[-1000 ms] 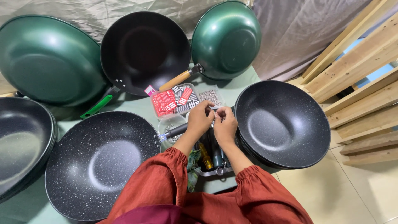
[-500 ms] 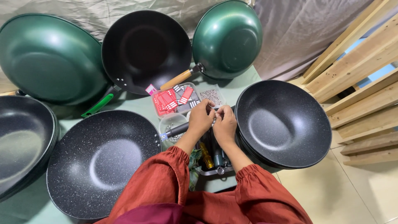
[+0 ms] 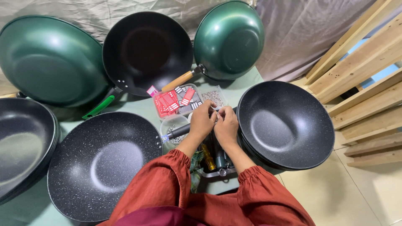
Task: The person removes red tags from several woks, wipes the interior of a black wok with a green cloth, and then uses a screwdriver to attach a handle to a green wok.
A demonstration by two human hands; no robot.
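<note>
My left hand (image 3: 202,121) and my right hand (image 3: 226,124) meet over the middle of the green table (image 3: 142,106), fingertips pinched together on a tiny metal part too small to identify. Both arms wear rust-red sleeves. Just beyond the fingers sits a clear tray of small screws (image 3: 213,97), and a clear tray of red and black tags (image 3: 175,101) lies to its left. A round clear cup (image 3: 173,125) stands by my left wrist. A dark pan handle (image 3: 178,131) runs under my left hand. Screwdrivers (image 3: 207,157) lie in a tray below my wrists.
Speckled black woks (image 3: 102,163) (image 3: 287,123) flank my hands; another stack (image 3: 19,146) sits far left. Green woks (image 3: 48,60) (image 3: 229,39) and a black one (image 3: 146,52) lean against the cloth backdrop. Wooden slats (image 3: 364,75) stand at right above a tiled floor.
My hands stay pinched together in the same spot; only the fingers shift slightly.
</note>
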